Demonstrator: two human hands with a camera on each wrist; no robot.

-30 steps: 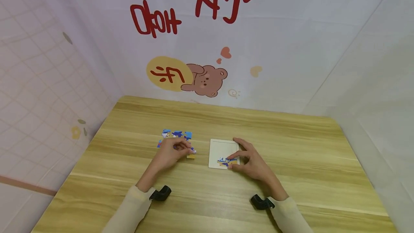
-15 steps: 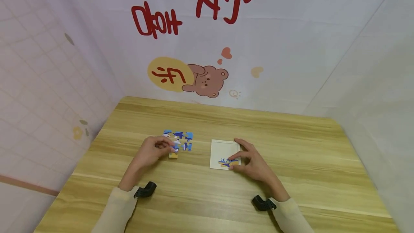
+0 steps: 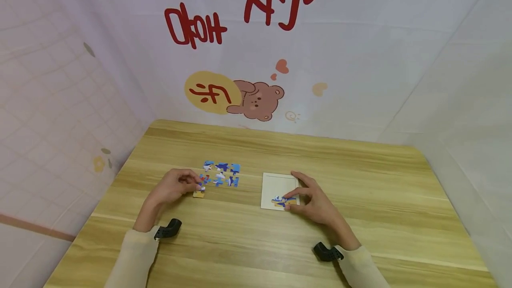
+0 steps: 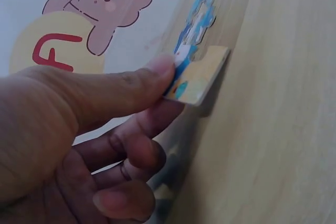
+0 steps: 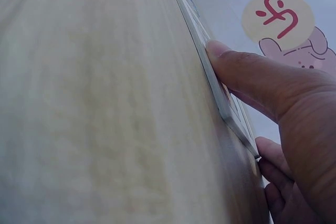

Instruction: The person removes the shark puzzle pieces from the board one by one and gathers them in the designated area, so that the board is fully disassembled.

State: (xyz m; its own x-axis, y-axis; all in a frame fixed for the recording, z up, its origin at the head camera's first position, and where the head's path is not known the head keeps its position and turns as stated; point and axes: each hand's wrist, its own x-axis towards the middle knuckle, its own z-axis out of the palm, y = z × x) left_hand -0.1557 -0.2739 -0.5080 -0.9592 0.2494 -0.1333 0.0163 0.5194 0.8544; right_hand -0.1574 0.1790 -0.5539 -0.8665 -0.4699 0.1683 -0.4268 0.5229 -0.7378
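Note:
My left hand [image 3: 173, 186] pinches a jigsaw piece [image 3: 199, 194] between thumb and fingers, left of the loose pieces. In the left wrist view this piece [image 4: 197, 80] has a sandy face with blue and white along one side, and it is tilted on the table. My right hand [image 3: 316, 201] holds the pale square puzzle tray [image 3: 276, 185] at its right side. Its thumb [image 5: 236, 64] lies over the near edge while other fingers reach to the right edge. Joined blue and yellow pieces [image 3: 277, 200] lie in the tray's near right corner, partly hidden by the fingers.
Several loose blue jigsaw pieces [image 3: 220, 175] lie in rows on the wooden table [image 3: 248, 243], left of the tray. A white printed cloth wall [image 3: 352, 57] stands behind the table, with more cloth at both sides.
My left hand has moved left, away from the tray, with the jigsaw piece, uncovering the loose pieces. My right hand stays on the tray.

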